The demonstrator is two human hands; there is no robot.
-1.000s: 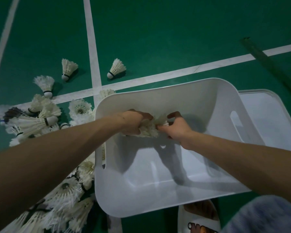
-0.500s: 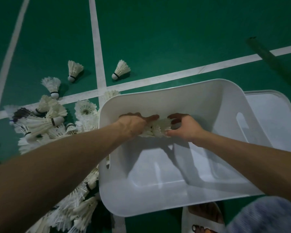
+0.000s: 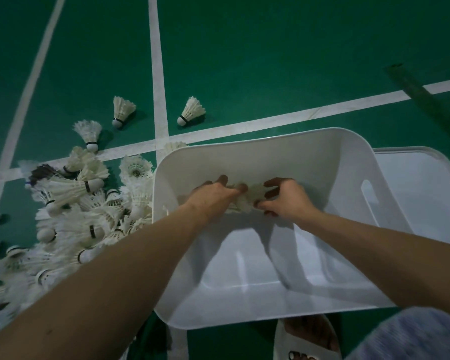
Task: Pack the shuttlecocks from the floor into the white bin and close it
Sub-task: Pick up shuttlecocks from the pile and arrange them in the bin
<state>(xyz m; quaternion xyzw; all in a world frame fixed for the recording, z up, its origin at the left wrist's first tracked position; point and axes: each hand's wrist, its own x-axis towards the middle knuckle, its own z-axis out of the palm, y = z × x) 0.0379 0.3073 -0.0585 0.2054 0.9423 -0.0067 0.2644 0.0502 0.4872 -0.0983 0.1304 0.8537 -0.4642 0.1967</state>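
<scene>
Inside the bin [image 3: 348, 157], the left hand [image 3: 211, 196] and right hand [image 3: 286, 198] curl their fingers round a shuttlecock bunch [image 3: 250, 197], best lowered to the bottom before release, the pile [image 3: 89, 216] waiting on the floor.

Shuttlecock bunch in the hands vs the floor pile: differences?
The bunch is held inside the white bin, gripped by the left hand and right hand; the pile lies loose on the green floor left of the bin. The bunch is a small handful; the pile holds many more. Both are white feathered shuttlecocks.
</scene>
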